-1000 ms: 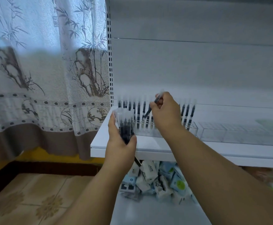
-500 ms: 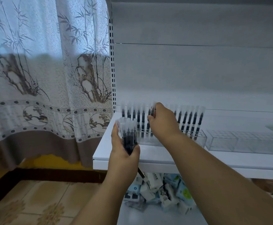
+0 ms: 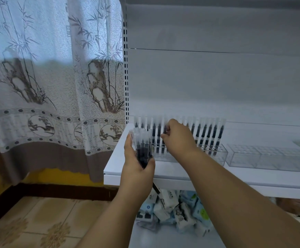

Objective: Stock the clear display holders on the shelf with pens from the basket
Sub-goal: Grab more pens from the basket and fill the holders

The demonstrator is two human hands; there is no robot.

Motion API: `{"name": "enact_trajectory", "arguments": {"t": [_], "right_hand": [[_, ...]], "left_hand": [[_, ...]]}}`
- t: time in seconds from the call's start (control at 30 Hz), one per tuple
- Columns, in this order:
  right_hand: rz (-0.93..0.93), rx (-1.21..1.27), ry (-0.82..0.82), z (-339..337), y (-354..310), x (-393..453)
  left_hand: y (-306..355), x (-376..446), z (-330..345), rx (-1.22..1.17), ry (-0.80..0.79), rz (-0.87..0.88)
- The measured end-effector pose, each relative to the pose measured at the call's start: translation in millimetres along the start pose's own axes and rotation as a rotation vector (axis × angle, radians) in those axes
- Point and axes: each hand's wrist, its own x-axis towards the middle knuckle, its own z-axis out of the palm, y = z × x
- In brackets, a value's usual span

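Fingers (image 3: 165, 136) of the right hand (image 3: 178, 138) pinch one pen (image 3: 164, 130) standing in the clear holder (image 3: 217, 155) on the white shelf (image 3: 181, 173), among upright pens (image 3: 209, 136), while the left hand (image 3: 136, 167) curls around a bundle of pens (image 3: 143, 146) just in front of the shelf edge.

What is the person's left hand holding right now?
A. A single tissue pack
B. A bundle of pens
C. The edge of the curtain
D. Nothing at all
B. The left hand grips a bundle of pens upright in front of the shelf, while the right hand reaches to the pens standing in the clear holder.
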Motion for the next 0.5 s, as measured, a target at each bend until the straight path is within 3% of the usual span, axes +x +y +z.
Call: {"name": "enact_trajectory", "arguments": {"t": [0.1,0.27,0.4,0.5], "right_hand": [[0.055,-0.010,0.004,1.9,-0.4,-1.2],[0.123,0.207,0.095,-5.3,-8.9,-24.5],[0.131,0.649,-0.221,-11.6,-15.6,-50.8],[0.147,0.742,-0.256,-11.8,-6.5,-53.3]], "left_hand": [[4.4,-0.3,1.6,-0.015,-0.007,0.005],[7.6,3.5,0.0,0.003,-0.023,0.025],[8.1,9.0,1.2,0.033,-0.068,-0.009],[8.7,8.9,5.4,0.007,-0.100,-0.019]]}}
